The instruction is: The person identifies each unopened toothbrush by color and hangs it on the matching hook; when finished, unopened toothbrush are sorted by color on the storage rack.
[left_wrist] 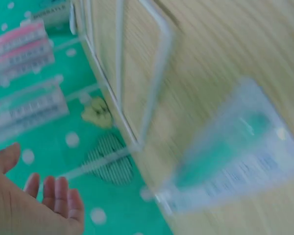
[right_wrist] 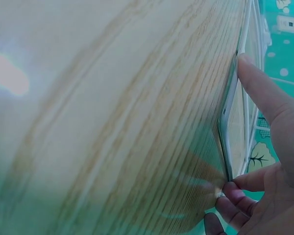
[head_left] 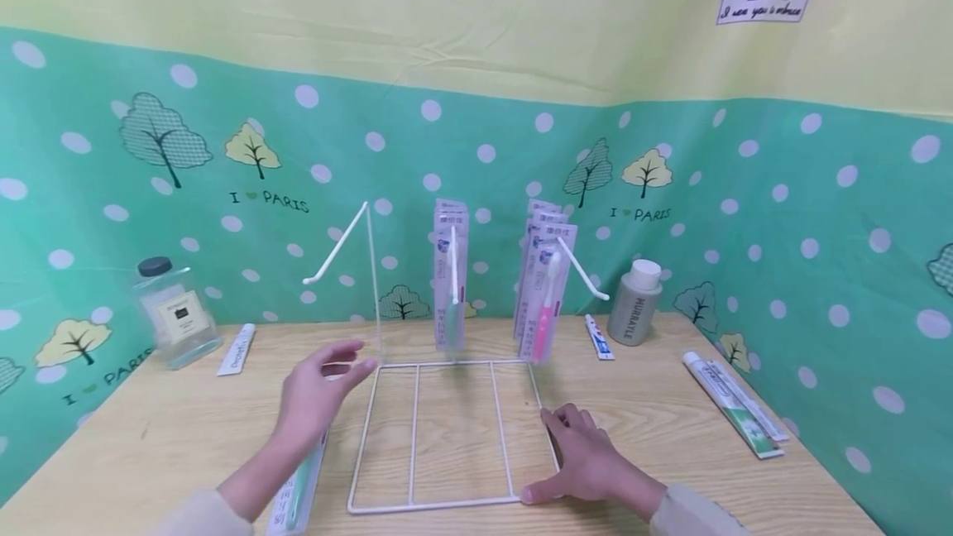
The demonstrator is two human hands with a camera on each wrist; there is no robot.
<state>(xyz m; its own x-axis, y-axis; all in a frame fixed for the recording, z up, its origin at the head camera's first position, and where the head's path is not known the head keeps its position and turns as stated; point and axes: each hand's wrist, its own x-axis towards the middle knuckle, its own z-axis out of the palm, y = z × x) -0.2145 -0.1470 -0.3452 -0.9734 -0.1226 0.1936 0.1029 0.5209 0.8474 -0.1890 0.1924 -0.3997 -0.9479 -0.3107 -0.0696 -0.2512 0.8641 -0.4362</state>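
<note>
A white wire rack (head_left: 435, 508) stands on the wooden table, its base flat and three prongs jutting forward. My right hand (head_left: 584, 453) grips the front right corner of the base, thumb on the front bar and fingers along the side bar. Beside the left upright, my left hand (head_left: 316, 391) hovers with nothing in it, fingers loosely bent. Packaged toothbrushes hang on two prongs: green ones (head_left: 442, 304) in the middle, pink ones (head_left: 546, 313) on the right. The left prong (head_left: 335, 246) is bare. Partly under my left forearm lies a packaged green toothbrush (head_left: 298, 490), blurred in the left wrist view.
At the back left stand a clear bottle with a dark cap (head_left: 182, 317) and a small white tube (head_left: 237, 350). A grey bottle (head_left: 635, 304) and a small tube (head_left: 598, 337) are at the back right. A green-white toothpaste tube (head_left: 733, 408) lies far right. Patterned cloth (head_left: 491, 64) hangs behind.
</note>
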